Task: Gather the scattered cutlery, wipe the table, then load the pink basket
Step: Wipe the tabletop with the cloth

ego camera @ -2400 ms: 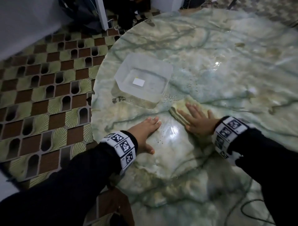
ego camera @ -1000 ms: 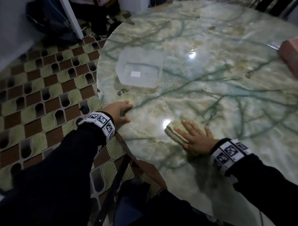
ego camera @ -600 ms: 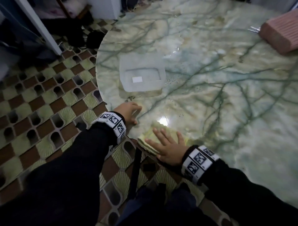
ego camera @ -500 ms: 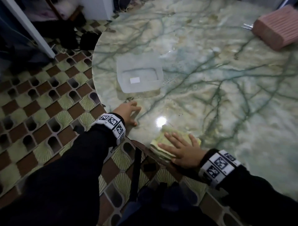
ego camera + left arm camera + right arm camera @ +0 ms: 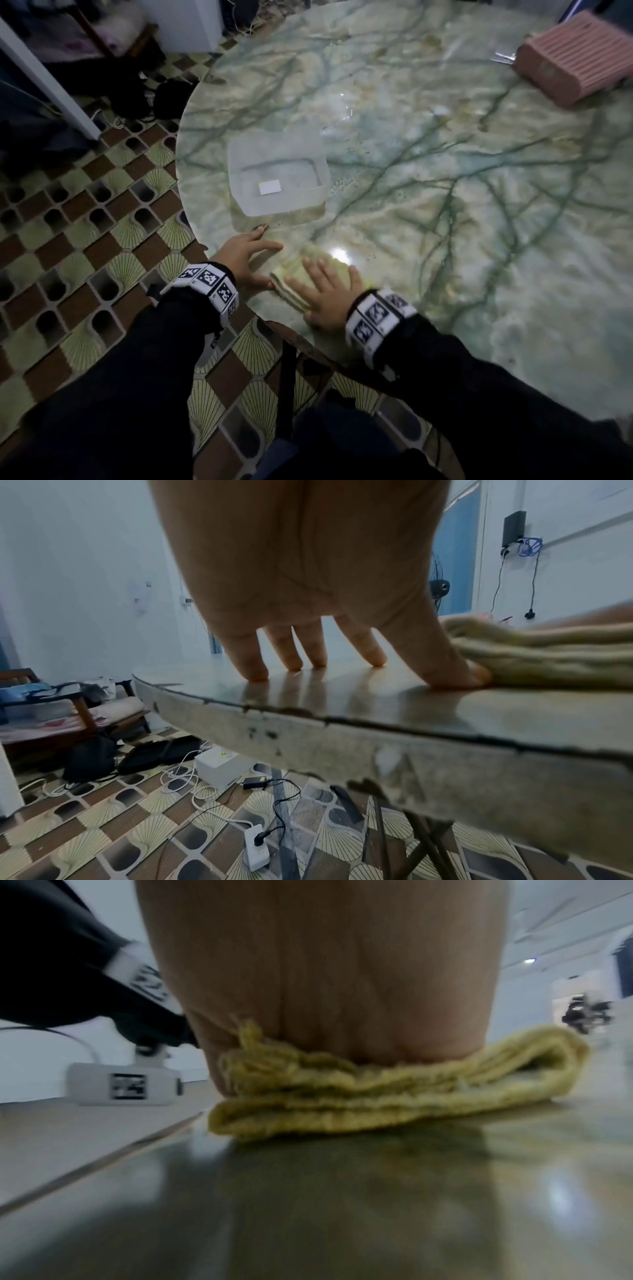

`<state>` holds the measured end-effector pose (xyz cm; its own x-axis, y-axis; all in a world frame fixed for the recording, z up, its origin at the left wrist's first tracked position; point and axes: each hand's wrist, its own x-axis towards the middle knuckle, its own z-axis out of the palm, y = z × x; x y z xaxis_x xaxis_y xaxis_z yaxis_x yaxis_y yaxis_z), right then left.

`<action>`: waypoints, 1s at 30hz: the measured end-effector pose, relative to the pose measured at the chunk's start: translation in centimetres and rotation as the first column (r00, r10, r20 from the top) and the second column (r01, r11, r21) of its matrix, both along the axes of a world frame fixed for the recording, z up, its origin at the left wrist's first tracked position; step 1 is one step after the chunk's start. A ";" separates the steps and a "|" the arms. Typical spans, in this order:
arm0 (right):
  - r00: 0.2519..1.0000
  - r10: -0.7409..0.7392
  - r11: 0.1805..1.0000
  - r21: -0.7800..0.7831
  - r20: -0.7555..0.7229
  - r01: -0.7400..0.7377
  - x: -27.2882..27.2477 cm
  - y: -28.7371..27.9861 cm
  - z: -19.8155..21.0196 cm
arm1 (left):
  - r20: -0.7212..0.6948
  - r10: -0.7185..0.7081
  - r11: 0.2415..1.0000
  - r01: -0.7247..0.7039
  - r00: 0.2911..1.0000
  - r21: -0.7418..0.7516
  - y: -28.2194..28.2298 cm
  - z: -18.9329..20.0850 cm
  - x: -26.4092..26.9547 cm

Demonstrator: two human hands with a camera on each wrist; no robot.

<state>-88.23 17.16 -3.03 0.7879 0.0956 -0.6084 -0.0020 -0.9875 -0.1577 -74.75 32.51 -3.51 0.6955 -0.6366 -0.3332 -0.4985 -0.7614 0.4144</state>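
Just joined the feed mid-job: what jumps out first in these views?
At the near table edge, the right hand presses flat on a folded yellow cloth, while the left hand rests its fingertips on the marble beside it. A clear plastic container sits further in on the left, and the pink basket lies at the far right.

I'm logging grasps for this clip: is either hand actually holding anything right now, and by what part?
Nothing is gripped. The right hand presses flat on top of the folded yellow cloth; the left hand rests its fingertips on the table.
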 end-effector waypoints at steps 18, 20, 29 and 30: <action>0.982 -0.166 0.986 0.023 0.093 0.165 2.5 -3.3 -0.7 | -0.007 0.061 0.997 -0.060 0.998 0.057 -0.7 -0.2 0.1; 0.996 -0.079 0.997 0.027 0.038 0.078 1.0 -2.6 -0.4 | 0.001 0.061 0.996 -0.061 0.998 0.062 -0.8 0.1 0.0; 0.978 -0.195 0.981 0.006 -0.068 0.196 -2.0 -7.1 0.4 | -0.005 0.009 0.997 -0.009 1.000 0.077 -0.6 0.2 -0.1; 0.962 -0.269 0.963 -0.002 -0.051 0.270 -1.1 -7.6 0.4 | -0.001 0.001 0.996 -0.001 1.000 0.086 -0.6 0.3 -0.1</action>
<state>-89.35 9.51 -2.68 0.7534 -0.1134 -0.6477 -0.2761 -0.9485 -0.1551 -74.85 31.94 -3.22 0.6956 -0.6053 -0.3870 -0.4976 -0.7945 0.3482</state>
